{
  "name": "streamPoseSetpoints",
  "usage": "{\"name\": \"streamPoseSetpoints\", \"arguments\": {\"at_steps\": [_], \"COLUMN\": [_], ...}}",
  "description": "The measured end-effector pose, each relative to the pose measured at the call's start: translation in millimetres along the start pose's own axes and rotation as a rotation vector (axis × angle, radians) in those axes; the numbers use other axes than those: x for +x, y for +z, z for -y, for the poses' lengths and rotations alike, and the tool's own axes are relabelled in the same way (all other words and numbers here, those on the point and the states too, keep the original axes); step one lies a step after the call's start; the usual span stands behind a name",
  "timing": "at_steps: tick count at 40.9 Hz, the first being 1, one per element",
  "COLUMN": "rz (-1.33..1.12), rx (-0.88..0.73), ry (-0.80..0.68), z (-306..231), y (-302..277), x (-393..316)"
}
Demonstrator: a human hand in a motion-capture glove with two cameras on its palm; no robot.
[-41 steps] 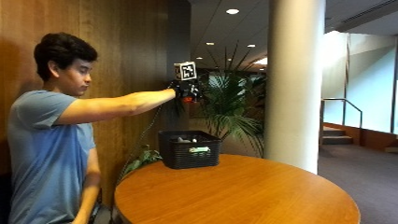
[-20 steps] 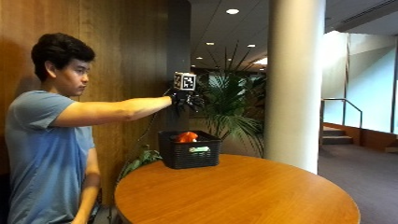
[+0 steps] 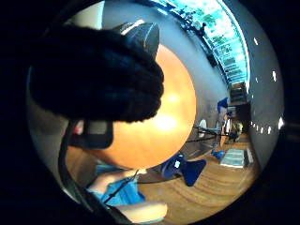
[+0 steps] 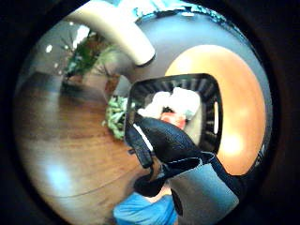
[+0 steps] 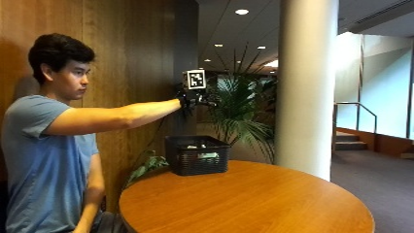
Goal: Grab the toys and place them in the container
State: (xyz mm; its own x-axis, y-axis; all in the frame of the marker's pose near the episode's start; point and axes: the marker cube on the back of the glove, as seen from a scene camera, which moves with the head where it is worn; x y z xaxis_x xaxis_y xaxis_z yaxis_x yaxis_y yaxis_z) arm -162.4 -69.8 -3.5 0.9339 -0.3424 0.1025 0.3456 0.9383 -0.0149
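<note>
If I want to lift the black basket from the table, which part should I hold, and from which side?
Probably its top rim, from above. The black basket stands upright at the edge of the round table, open side up, with toys inside. A slot in its wall, seen in the thumb side palm view, looks like a handle.

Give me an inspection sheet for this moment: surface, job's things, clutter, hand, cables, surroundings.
Surface: round wooden table, bare apart from the basket.
Job's things: black slatted container near the table's edge by the wall; toys inside, white and red-orange ones showing in the thumb side palm view.
Clutter: nothing seen.
Hand: gloved right hand held out above the container on an outstretched arm, holding no toy; how its fingers stand is unclear.
Cables: nothing seen on the table.
Surroundings: wood-panelled wall, white column, potted palm behind the table, steps with a handrail.
</note>
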Motion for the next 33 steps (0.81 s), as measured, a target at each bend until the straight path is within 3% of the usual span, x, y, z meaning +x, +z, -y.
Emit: {"name": "streamPoseSetpoints", "arguments": {"at_steps": [6,19,26,33], "rz": [-0.063,-0.027,-0.099,-0.038], "rx": [-0.004,-0.004,-0.020,-0.015], "ry": [0.033,0.435,0.293,0.347], "z": [10.1,-3.5,-32.6,-48.7], "y": [2.0,13.4,25.4,29.8], "x": [0.0,94.4,145.7,174.8]}}
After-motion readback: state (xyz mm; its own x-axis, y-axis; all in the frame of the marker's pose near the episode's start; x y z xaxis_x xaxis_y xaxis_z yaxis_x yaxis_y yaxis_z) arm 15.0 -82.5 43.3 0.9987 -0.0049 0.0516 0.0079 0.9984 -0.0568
